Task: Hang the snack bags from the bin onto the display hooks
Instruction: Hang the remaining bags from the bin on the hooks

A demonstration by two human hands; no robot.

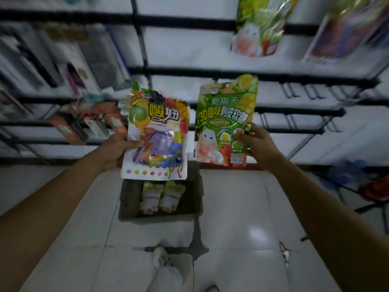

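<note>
Above the bin (pixel 128 199), left hand (pixel 114 149) gripped fruit-candy bag (pixel 156 131); right hand (pixel 259 144) pinched green bag (pixel 224 121); both upright, presumably for hooking.

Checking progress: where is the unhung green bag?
Head view, right of centre: right hand grips the green bag, beside the white candy bag in the left hand.
</note>
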